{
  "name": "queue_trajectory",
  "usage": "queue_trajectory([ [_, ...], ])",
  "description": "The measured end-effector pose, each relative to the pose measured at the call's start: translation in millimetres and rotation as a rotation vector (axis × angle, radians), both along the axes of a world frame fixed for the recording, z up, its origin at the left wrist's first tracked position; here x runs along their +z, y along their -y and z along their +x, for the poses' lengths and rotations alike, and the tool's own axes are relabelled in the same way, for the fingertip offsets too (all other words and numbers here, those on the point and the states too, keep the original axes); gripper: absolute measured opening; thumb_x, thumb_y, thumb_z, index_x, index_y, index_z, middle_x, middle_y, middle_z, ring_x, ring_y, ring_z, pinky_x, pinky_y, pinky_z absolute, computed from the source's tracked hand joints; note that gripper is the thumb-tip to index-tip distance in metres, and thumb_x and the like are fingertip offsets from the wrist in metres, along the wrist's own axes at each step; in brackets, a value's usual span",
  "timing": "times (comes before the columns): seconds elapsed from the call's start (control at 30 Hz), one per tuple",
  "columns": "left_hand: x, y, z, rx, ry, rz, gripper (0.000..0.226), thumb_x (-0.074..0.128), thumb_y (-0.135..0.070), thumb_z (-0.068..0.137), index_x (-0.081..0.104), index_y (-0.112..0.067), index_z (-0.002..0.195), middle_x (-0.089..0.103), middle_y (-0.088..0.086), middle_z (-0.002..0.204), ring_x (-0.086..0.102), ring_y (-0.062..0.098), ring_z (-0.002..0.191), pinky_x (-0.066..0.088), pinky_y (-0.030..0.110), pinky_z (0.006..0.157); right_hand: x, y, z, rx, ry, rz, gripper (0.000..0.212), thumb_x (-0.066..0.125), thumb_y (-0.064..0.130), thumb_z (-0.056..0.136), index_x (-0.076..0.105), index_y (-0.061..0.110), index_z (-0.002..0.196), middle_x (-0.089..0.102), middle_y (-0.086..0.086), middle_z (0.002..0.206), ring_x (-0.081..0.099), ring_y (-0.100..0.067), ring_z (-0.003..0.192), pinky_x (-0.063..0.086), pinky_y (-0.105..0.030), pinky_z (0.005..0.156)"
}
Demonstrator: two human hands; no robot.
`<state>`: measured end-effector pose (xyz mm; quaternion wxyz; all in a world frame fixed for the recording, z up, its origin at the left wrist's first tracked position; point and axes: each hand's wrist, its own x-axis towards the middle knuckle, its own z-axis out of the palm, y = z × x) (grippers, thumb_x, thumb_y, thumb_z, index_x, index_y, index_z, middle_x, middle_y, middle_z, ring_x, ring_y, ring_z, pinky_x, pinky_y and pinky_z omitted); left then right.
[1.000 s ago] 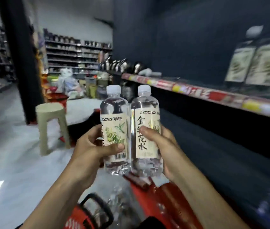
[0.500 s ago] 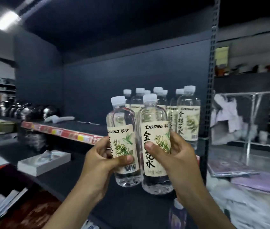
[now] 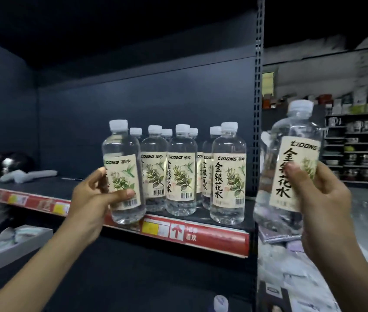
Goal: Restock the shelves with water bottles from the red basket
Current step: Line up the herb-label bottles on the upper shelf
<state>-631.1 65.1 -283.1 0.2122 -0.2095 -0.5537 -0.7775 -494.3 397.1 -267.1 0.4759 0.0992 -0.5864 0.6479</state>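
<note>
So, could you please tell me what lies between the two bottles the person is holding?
In the head view, the shelved bottles and the shelf upright lie between the left-hand bottle and the right-hand bottle.

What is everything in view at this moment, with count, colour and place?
left-hand bottle: one, clear, cream label, white cap; held at the shelf's front edge, left of the row
right-hand bottle: one, same kind; held tilted, right of the shelf's upright
shelved bottles: seven caps visible, same kind; upright at the shelf's right end
shelf: one, dark, red price strip along the front
wrapped item: one, white; lying on the shelf, left
flat box: one, white; lower shelf, left
background shelving: dark, far right; goods too small to identify
left hand: grips the left-hand bottle
right hand: grips the right-hand bottle
</note>
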Motion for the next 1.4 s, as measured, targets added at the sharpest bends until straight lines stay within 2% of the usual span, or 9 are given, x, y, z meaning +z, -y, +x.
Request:
queue_trajectory([
  [0.17,-6,22,-32,0.034,0.005,-0.002,0.059,0.083,-0.003,0.045,0.071,-0.018,0.101,0.076,0.007,0.103,0.073,0.025,0.095,0.061,0.038,0.076,-2,-11,-29,-0.108,0.071,0.054,0.090,0.066,0.060,0.072,0.038,0.023,0.148,0.054,-0.001,0.143,0.055,-0.019,0.125,0.046,-0.048,0.104],
  [0.27,-4,32,-49,0.028,0.009,-0.009,0.070,0.082,-0.002,0.050,0.066,-0.013,0.117,0.074,0.008,0.109,0.072,0.025,0.099,0.060,0.032,0.074,-6,-9,-45,-0.145,0.152,0.125,0.096,0.065,0.062,0.070,0.030,0.025,0.152,0.039,-0.004,0.154,0.045,-0.026,0.134,0.041,-0.055,0.107],
  [0.43,0,50,-74,0.018,0.015,-0.088,0.073,0.083,-0.007,0.049,0.064,-0.017,0.118,0.074,0.007,0.109,0.072,0.021,0.099,0.058,0.037,0.084,-9,-13,-68,-0.156,0.172,0.196,0.099,0.065,0.062,0.068,0.029,0.024,0.152,0.036,-0.002,0.156,0.039,-0.021,0.138,0.033,-0.045,0.112],
  [0.57,1,57,-93,-0.008,0.038,-0.124,0.073,0.079,-0.004,0.059,0.059,-0.015,0.128,0.071,0.008,0.117,0.068,0.026,0.108,0.053,0.039,0.092,-9,-15,-86,-0.089,0.177,0.183,0.096,0.065,0.064,0.066,0.031,0.031,0.150,0.037,0.002,0.155,0.039,-0.022,0.139,0.034,-0.052,0.112],
  [0.67,1,57,-100,-0.024,0.035,-0.170,0.055,0.076,-0.007,0.063,0.066,-0.026,0.113,0.074,0.002,0.113,0.068,0.020,0.108,0.050,0.030,0.089,-11,-15,-101,-0.011,0.182,0.171,0.093,0.066,0.061,0.066,0.031,0.035,0.148,0.036,0.002,0.155,0.043,-0.024,0.136,0.038,-0.057,0.109],
  [0.87,-2,64,-111,-0.042,0.046,-0.230,0.058,0.072,-0.014,0.072,0.060,-0.022,0.128,0.069,0.000,0.124,0.065,0.020,0.115,0.046,0.039,0.101,-15,-19,-124,0.168,0.160,0.132,0.058,0.062,0.042,0.077,0.042,0.038,0.132,0.061,0.003,0.134,0.067,-0.010,0.108,0.051,-0.041,0.097],
  [1.1,-5,63,-113,-0.070,0.043,-0.250,0.040,0.060,-0.009,0.085,0.063,-0.025,0.121,0.071,0.002,0.119,0.068,0.015,0.108,0.050,0.032,0.088,-13,-21,-119,0.178,0.206,0.191,0.070,0.060,0.054,0.077,0.033,0.038,0.139,0.061,0.011,0.132,0.064,-0.009,0.113,0.043,-0.052,0.106],
  [1.23,-8,65,-113,-0.058,0.047,-0.286,0.037,0.052,-0.005,0.093,0.065,-0.033,0.113,0.074,-0.010,0.110,0.069,0.002,0.099,0.053,0.017,0.077,-14,-22,-117,0.172,0.239,0.241,0.069,0.055,0.059,0.077,0.026,0.046,0.138,0.058,0.020,0.129,0.064,0.008,0.101,0.047,-0.039,0.098],
  [1.4,-9,62,-113,-0.057,0.061,-0.248,0.036,0.053,-0.010,0.092,0.068,-0.036,0.112,0.072,-0.014,0.113,0.065,0.001,0.105,0.042,0.027,0.091,-13,-21,-116,0.148,0.240,0.276,0.066,0.051,0.061,0.079,0.023,0.044,0.136,0.062,0.035,0.112,0.063,0.015,0.094,0.051,-0.013,0.077],
])
